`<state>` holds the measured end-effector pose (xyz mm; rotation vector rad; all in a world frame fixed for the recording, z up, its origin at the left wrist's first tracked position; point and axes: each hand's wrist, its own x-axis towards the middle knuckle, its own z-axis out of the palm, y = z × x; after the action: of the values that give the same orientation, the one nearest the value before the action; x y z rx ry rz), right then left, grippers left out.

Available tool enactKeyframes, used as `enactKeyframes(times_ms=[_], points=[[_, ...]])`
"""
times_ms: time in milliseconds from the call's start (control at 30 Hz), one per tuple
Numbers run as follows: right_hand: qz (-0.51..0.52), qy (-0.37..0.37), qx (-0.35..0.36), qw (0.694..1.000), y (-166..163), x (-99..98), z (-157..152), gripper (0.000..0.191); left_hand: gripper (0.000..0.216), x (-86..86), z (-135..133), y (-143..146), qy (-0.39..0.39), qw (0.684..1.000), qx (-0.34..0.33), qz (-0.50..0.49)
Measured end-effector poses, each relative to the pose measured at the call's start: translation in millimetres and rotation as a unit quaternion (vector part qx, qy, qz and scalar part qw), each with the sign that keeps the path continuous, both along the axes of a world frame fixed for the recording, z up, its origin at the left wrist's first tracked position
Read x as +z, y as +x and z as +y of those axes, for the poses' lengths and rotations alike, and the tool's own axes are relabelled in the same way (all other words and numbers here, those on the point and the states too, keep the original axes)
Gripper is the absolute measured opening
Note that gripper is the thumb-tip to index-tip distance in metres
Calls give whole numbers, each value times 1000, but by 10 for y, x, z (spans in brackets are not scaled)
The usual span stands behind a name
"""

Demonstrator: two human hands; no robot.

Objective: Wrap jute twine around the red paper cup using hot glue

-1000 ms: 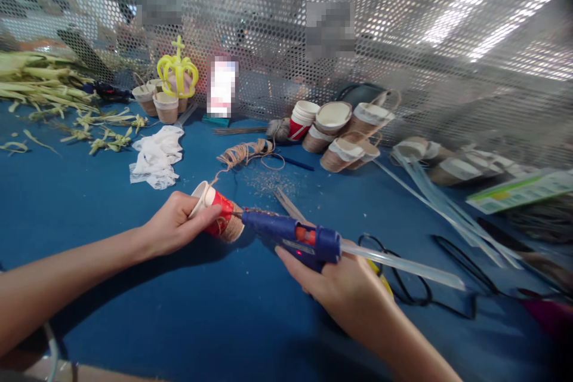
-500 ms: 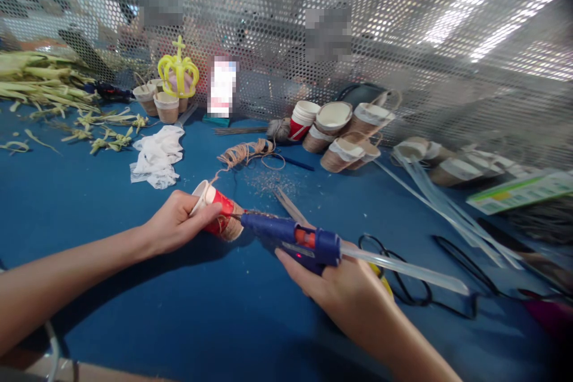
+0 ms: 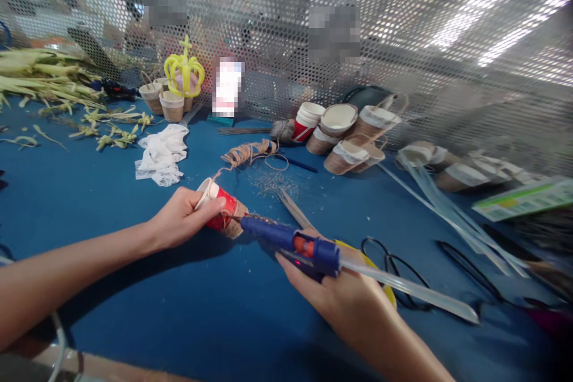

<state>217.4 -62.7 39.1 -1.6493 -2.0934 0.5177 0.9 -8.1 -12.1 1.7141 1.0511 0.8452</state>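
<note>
A red paper cup [image 3: 226, 204], its lower part wrapped in brown twine, lies tilted in my left hand [image 3: 179, 218]. The thumb presses on its side, with the white opening toward the hand. My right hand [image 3: 331, 286] is wrapped round a blue glue gun [image 3: 280, 236] with a clear glue stick [image 3: 412, 292] jutting from its back. The gun's nozzle is at the twine-wrapped part of the cup; I cannot tell whether it touches. From the cup a strand leads to a bundle of twine [image 3: 248, 153]. Scissors [image 3: 298, 212] with yellow handles lie partly under my right hand.
Twine-wrapped cups [image 3: 347, 155] stand at the back right, near loose glue sticks [image 3: 447, 209] and a black cord [image 3: 394, 268]. A crumpled white cloth [image 3: 163, 155], a yellow crown [image 3: 184, 74] and pale dried leaves [image 3: 40, 77] are at left. Perforated metal [image 3: 268, 30] closes the back.
The view has shifted slightly, so the scene sits a little further right. The glue gun's rear has dipped slightly, and the nozzle remains at the cup. Both hands keep their hold.
</note>
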Motion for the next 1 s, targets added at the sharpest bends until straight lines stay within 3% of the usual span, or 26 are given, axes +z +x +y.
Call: enactKeyframes(times_ms=[633,1000], points=[[-53,-10,78,995,16,3,-51,17,35,33,-4,42,-67,995,17,-66],[-16,19,63,998,36,-43,-50,16,38,17,-3,37,-67,996,27,-49]])
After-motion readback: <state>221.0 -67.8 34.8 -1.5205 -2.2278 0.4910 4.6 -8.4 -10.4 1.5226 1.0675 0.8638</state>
